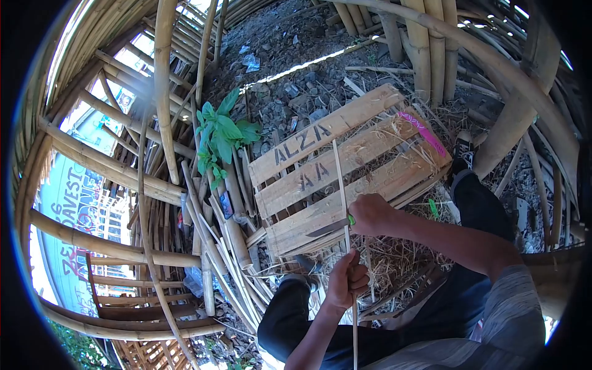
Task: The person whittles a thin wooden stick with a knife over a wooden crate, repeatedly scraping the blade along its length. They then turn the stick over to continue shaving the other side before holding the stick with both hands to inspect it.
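Bamboo poles (117, 242) frame the space around me, packed to my left and standing thick at the upper right. Inside them a slatted wooden crate (376, 146) lies in front of me, between my two legs, its long sides slanting from lower left to upper right; dark letters, ALZA above AA, mark its slats.

A thin pale strip (340, 179) runs over the crate. Its long axis points almost straight away from me, the far end leaning slightly left and finishing under the ALZA lettering, the near end passing down across my lap. I can't tell whether it touches the slats.

Room to move lies mostly over the crate, on both sides of the strip. A leafy green plant (225, 129) and long bamboo pieces crowd the crate's left edge; stony ground (299, 92) stretches beyond its far edge; my right leg (487, 206) stands by its right end, and straw covers the ground on my near side.

My right hand (371, 216) is a tight fist around the green handle of a knife (330, 229), whose blade points left and crosses at the strip, over the crate's near edge. Just below it, my left hand (347, 285) is curled closely around the strip.
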The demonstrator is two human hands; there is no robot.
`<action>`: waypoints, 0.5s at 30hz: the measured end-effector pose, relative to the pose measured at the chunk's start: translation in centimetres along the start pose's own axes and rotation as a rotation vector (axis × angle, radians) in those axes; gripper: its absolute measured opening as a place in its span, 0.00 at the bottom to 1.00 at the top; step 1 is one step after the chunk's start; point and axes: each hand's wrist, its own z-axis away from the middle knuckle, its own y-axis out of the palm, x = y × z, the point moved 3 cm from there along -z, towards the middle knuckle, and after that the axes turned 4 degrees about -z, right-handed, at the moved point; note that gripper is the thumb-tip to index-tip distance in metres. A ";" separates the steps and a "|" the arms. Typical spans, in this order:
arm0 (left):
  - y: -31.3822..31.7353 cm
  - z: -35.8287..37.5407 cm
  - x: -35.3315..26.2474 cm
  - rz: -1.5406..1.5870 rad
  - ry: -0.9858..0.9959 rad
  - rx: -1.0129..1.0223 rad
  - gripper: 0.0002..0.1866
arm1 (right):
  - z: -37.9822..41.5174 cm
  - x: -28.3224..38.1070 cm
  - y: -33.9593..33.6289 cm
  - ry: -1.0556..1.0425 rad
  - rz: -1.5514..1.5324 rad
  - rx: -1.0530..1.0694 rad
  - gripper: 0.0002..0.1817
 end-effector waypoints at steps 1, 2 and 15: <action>0.0 0.0 0.0 -0.010 0.011 0.002 0.19 | -0.1 -0.2 0.3 0.031 -0.004 -0.019 0.12; 0.0 0.1 0.0 -0.006 0.013 0.001 0.19 | -0.1 -0.2 0.4 0.063 -0.009 -0.039 0.12; 0.4 0.5 -0.2 0.040 0.006 0.053 0.21 | 0.5 0.5 0.4 0.098 -0.036 -0.116 0.10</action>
